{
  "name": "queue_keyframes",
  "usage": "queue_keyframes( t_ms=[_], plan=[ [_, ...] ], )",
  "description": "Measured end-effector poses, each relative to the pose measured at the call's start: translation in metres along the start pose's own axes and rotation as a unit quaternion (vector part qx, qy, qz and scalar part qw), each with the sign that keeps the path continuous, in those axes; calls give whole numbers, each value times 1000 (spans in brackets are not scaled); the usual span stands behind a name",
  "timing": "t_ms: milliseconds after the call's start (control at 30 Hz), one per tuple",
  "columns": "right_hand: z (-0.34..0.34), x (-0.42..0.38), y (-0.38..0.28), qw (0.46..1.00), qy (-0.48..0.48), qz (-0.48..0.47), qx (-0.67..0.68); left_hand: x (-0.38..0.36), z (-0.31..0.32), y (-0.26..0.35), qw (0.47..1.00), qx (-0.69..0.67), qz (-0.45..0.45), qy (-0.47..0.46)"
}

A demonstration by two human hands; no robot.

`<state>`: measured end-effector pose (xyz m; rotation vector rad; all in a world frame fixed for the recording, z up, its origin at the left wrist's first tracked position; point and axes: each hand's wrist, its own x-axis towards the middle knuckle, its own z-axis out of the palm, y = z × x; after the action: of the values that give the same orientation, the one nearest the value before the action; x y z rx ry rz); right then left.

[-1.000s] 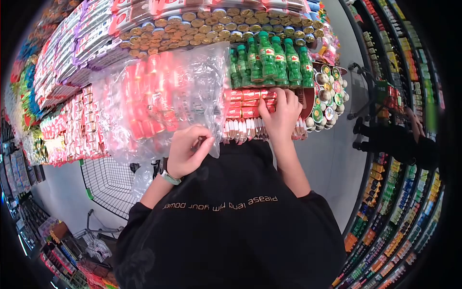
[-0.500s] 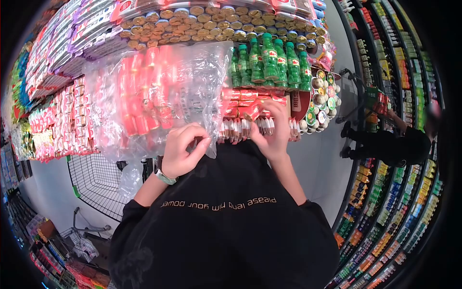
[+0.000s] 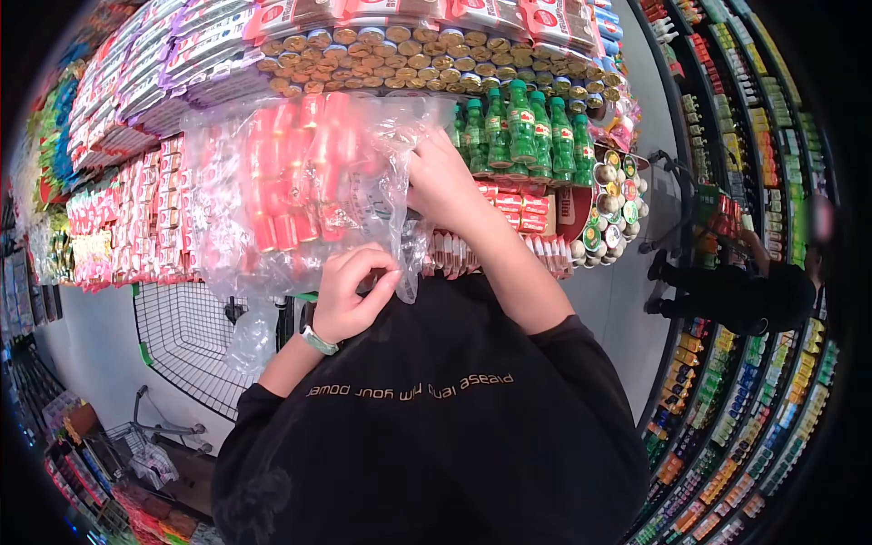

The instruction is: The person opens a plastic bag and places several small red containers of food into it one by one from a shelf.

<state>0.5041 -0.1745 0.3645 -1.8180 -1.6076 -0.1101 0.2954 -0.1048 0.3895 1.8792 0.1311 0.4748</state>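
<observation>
A large clear plastic bag [image 3: 211,182] lies across the display, holding several red cylindrical packs [image 3: 300,173] in rows. My left hand [image 3: 352,289] is closed in a pinch on the bag's near edge, thumb against fingers. My right hand [image 3: 445,186] reaches into the bag's right-hand opening. Crumpled plastic and the hand's own back hide its fingertips, so what they hold does not show. More red packs [image 3: 520,209] are stacked just right of my right forearm, above a row of small white-and-red packets [image 3: 540,250].
Green bottles [image 3: 520,127] stand behind my right hand, with round-lidded containers [image 3: 610,209] to their right. Gold-lidded cans [image 3: 391,64] line the back. A wire shopping cart [image 3: 186,331] is at lower left. A person [image 3: 736,291] is in the right aisle beside shelves.
My right hand has moved left and away from me, from the red packs to the bag's opening, with a red pack in its fingers earlier. My left hand keeps its pinch.
</observation>
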Motion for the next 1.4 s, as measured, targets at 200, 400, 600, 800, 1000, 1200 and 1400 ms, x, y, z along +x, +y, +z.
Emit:
queue_keyframes(
  t_ms=[200, 400, 600, 800, 1000, 1200, 1400],
  plan=[
    [3, 13, 7, 998, -57, 18, 19, 0, 6, 3, 1000, -3, -19, -11],
    [0, 7, -2, 999, 18, 8, 42, -1, 10, -1, 999, -4, -34, -13],
    [-34, -47, -19, 995, 88, 14, 54, 2, 10, -1, 998, -4, -60, -7],
    [-48, -111, -4, 962, 176, 208, -27, 5, 12, -3, 999, 9, -50, -11],
    [-36, -111, -9, 945, 165, 263, -103, 5, 14, -6, 999, 6, -49, -21],
    [-30, -102, -15, 938, 146, 289, -127, 3, 11, -5, 999, 5, -41, -28],
    [-25, -102, -15, 928, 148, 305, -155, 0, 8, -6, 999, 2, -28, -34]
  ],
)
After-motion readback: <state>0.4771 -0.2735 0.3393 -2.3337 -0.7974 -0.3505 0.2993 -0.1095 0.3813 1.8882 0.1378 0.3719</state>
